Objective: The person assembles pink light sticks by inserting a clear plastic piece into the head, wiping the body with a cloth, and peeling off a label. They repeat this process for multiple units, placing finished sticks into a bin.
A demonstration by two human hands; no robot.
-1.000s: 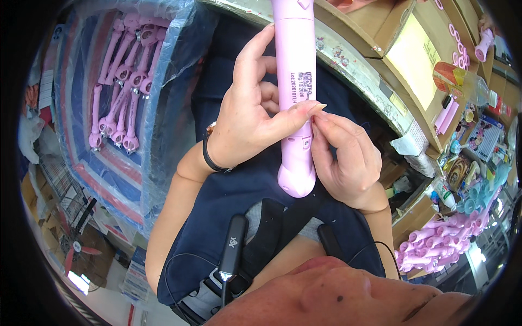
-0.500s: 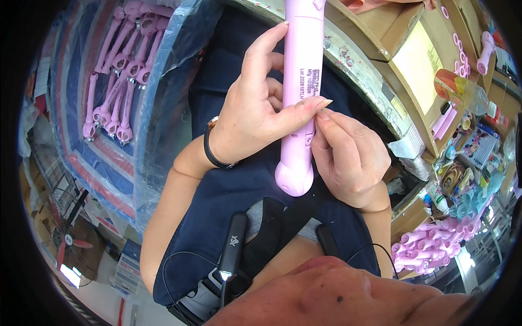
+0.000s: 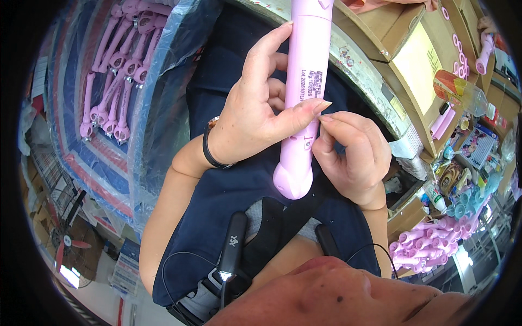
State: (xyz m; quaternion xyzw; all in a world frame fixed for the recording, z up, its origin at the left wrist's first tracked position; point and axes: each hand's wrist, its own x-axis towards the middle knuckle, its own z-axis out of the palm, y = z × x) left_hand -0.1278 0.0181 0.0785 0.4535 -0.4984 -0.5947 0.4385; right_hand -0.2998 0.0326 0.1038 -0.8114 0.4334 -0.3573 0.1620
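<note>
Head view, angled down: we see our left hand (image 3: 255, 108) wrapped about the shaft of a pink handle (image 3: 309, 49), thumb across its front, the other fingers curled round its left side. Handle runs lengthwise above our navy cloth (image 3: 206, 217), rounded end toward us, far end cut off by the upper edge; dark print on the shaft. Our right hand (image 3: 359, 152) is bent at the handle's right side, thumb and forefinger close together just beside the left thumb tip; we cannot tell whether this grip pinches anything.

To our left, a striped, plastic-lined container (image 3: 103, 190) holds more pink pieces (image 3: 105, 46). To our right, pale table (image 3: 363, 70); beyond its edge, cardboard box (image 3: 380, 27), yellow paper (image 3: 416, 65), bottle (image 3: 459, 89). Lower right, heap of pink parts (image 3: 424, 247).
</note>
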